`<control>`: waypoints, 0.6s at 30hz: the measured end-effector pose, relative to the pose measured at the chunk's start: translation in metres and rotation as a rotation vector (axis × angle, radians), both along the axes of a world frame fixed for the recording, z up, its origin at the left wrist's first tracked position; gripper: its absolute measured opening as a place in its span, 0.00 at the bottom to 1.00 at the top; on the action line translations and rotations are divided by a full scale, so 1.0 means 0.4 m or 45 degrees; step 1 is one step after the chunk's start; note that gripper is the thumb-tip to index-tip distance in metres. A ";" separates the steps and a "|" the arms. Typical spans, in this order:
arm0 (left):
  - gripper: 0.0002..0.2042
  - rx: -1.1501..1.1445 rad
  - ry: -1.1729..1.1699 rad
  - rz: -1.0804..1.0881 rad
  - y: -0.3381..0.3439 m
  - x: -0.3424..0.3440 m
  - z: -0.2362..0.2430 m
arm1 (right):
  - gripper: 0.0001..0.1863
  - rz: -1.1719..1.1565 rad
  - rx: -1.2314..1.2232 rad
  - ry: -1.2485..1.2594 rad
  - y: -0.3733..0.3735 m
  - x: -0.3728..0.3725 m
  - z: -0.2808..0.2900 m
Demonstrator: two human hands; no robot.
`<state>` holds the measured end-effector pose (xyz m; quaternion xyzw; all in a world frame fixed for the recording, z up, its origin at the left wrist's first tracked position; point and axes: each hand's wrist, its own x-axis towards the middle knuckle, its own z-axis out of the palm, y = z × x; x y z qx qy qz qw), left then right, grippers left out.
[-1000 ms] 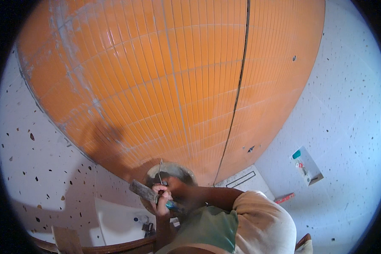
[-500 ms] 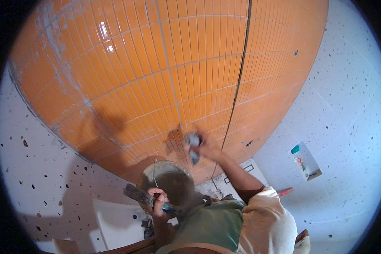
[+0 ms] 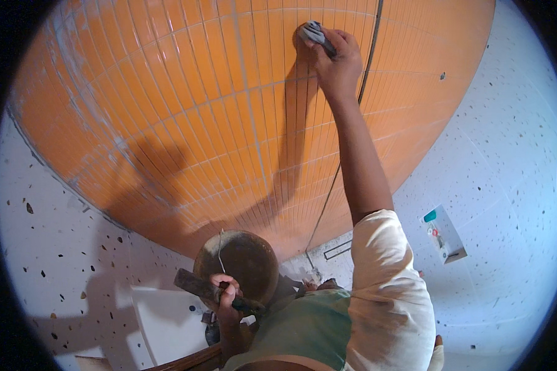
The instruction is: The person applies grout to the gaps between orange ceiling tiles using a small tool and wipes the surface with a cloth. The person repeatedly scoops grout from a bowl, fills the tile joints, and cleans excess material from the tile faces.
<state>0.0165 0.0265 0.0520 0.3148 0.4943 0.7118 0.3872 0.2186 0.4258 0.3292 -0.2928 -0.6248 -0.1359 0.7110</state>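
High on the orange tiled wall (image 3: pixel 213 123), my right hand (image 3: pixel 342 62) presses a bunched grey cloth (image 3: pixel 314 32) against the narrow tiles, its fingers wrapped round it. My right arm is stretched up and forward. Low down, my left hand (image 3: pixel 227 290) is closed round a grout float (image 3: pixel 195 283), whose dark, flat end sticks out to the left. Just beyond that hand stands a dirty round bucket (image 3: pixel 266 250) with a thin wire handle (image 3: pixel 221 253). Its inside looks dark, and I cannot make out the contents.
A dark vertical gap (image 3: pixel 370 55) runs down the tiles right of the cloth. Speckled pale walls (image 3: pixel 476 154) flank both sides. The right one has a recessed niche (image 3: pixel 444 235) holding small items. A white panel (image 3: pixel 167 321) is at lower left, and a slotted floor drain (image 3: pixel 338 249) near the wall's foot.
My right hand has swept the grey cloth from low on the wall, near the bucket, up to the upper tiles. My left hand still grips the float beside the bucket.
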 end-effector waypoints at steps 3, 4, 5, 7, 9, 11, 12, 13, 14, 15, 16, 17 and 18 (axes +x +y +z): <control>0.16 -0.030 0.025 0.012 0.007 0.029 0.058 | 0.14 -0.001 0.091 -0.001 0.021 -0.033 -0.195; 0.17 -0.018 0.026 0.000 0.011 0.026 0.052 | 0.15 -0.078 0.013 -0.111 -0.010 -0.040 -0.281; 0.17 0.004 0.041 -0.017 0.019 0.017 0.046 | 0.18 -0.022 -0.051 -0.143 -0.012 -0.034 -0.373; 0.17 0.005 0.053 -0.022 0.013 0.017 0.051 | 0.18 0.006 -0.126 -0.126 -0.023 -0.027 -0.397; 0.17 0.009 0.055 -0.039 0.016 0.026 0.076 | 0.17 0.024 -0.185 -0.075 0.010 0.007 -0.362; 0.17 -0.016 0.022 0.029 0.002 0.035 0.059 | 0.14 -0.215 0.091 -0.058 0.051 0.020 -0.177; 0.17 -0.028 0.003 0.063 -0.008 0.038 0.053 | 0.13 -0.381 0.144 -0.079 0.069 0.029 -0.080; 0.17 -0.017 -0.007 0.055 -0.010 0.038 0.054 | 0.13 -0.335 0.216 -0.006 0.084 0.045 0.002; 0.17 -0.003 -0.015 0.042 -0.005 0.038 0.057 | 0.14 -0.314 0.226 0.014 0.100 0.056 0.011; 0.17 0.009 -0.025 0.032 -0.003 0.039 0.059 | 0.15 -0.291 0.234 0.033 0.112 0.061 0.013; 0.16 -0.004 -0.032 0.047 -0.004 0.040 0.061 | 0.16 -0.265 0.239 0.051 0.121 0.061 0.008; 0.16 -0.011 -0.037 0.057 -0.001 0.041 0.064 | 0.14 -0.357 0.232 0.017 0.114 0.057 -0.064; 0.16 -0.009 -0.041 0.052 0.011 0.041 0.064 | 0.14 -0.291 0.177 0.043 0.102 0.053 -0.152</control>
